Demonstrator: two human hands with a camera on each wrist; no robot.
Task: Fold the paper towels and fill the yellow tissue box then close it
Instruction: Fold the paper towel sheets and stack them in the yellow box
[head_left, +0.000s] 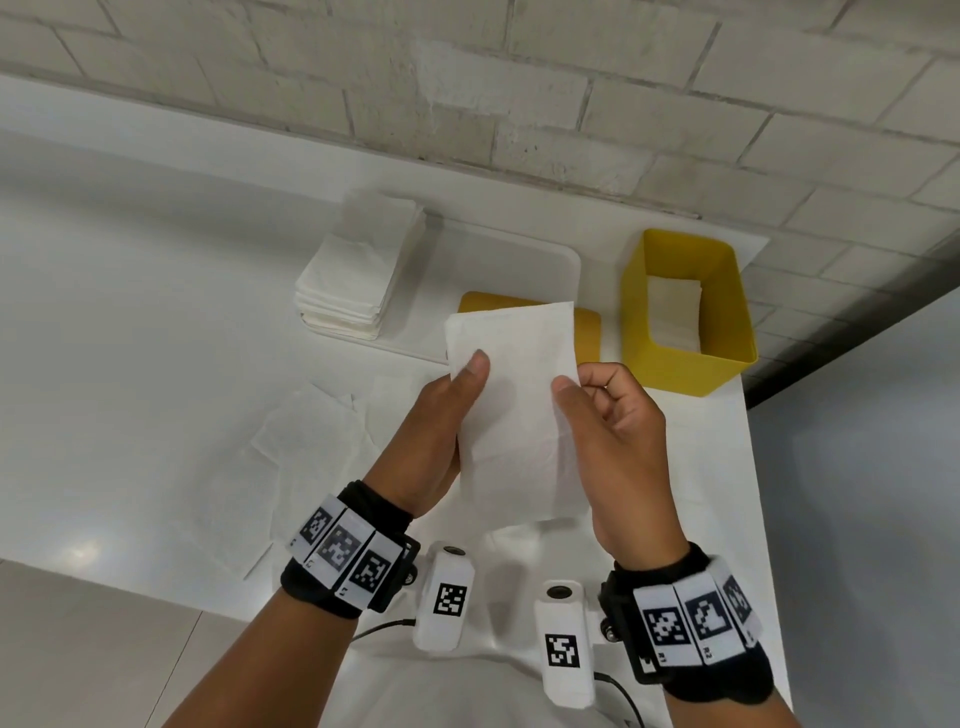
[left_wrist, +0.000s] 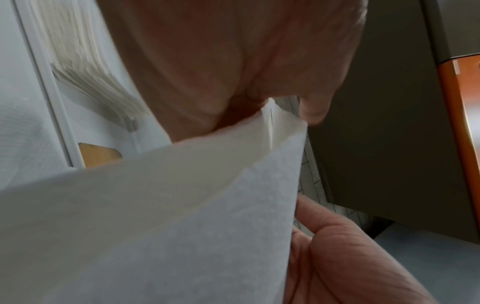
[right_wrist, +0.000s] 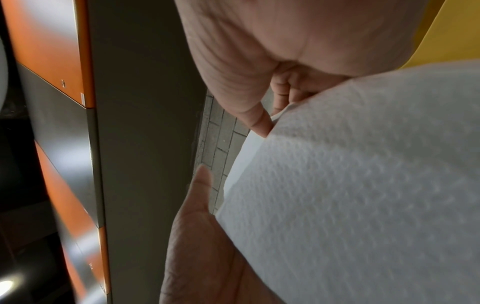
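Observation:
A folded white paper towel (head_left: 514, 395) hangs in the air above the table, held between both hands. My left hand (head_left: 452, 410) grips its left edge with the thumb on top. My right hand (head_left: 597, 405) pinches the right edge, fingers curled. Both wrist views show the same towel (left_wrist: 182, 216) (right_wrist: 350, 185) close up against the palms. The open yellow tissue box (head_left: 685, 312) stands to the right with folded towels (head_left: 672, 306) inside. Its yellow lid (head_left: 587, 327) lies flat behind the held towel, mostly hidden by it.
A stack of folded paper towels (head_left: 353, 275) sits on a white tray (head_left: 519, 260) at the back. Unfolded sheets (head_left: 311, 431) lie on the table to the left. The table's right edge (head_left: 748, 415) runs just past the box. A brick wall (head_left: 519, 93) stands behind.

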